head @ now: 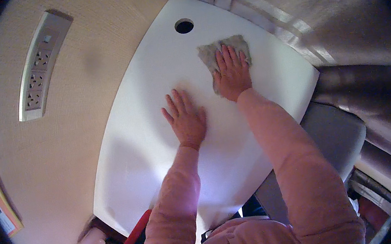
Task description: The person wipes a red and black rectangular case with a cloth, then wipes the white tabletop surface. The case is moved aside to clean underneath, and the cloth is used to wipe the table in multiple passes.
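Observation:
My right hand (232, 73) presses flat on a crumpled grey-beige cloth (207, 52) on a white tabletop (164, 61). Its fingers point away from me, and the cloth shows beyond them on both sides. Closer to me and to the left, my left hand (187, 121) is palm down over the bare white surface with its fingers spread. Nothing is in it; whether the whole palm touches the top, I cannot tell. Both arms are in pink sleeves.
A round cable hole (184, 26) opens near the table's far corner. A wall panel with several sockets (35, 80) is at left. Curtains (277, 17) hang along the right side. A grey padded seat (336, 132) stands by the right edge; a red-edged thing (132, 237) is near my left arm.

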